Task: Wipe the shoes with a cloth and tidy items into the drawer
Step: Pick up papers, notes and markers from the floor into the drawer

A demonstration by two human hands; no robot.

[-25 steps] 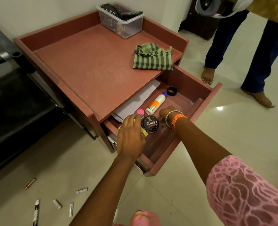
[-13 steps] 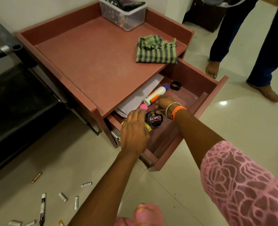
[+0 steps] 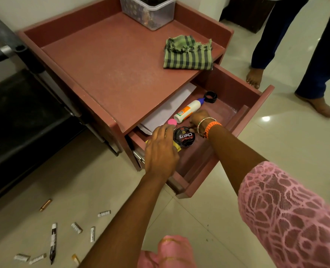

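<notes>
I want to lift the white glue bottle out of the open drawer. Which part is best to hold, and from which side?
Probably grip the glue bottle across its white body, from above, thumb and fingers on its two long sides. It lies flat on the drawer floor, blue cap pointing toward the black ring. The cap end is narrow, and the right hand is close beside its base.

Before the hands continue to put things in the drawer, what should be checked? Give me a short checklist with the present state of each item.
1. Drawer pulled open: ok.
2. Free floor space in the drawer right of the glue bottle: ok.
3. Polish tin lid closed: ok.
4. Left hand free to take the next item: cannot tell, its fingers are hidden.
5. Right hand free: cannot tell, fingertips hidden at the tin.
6. Batteries and marker off the floor: not ok.
</notes>
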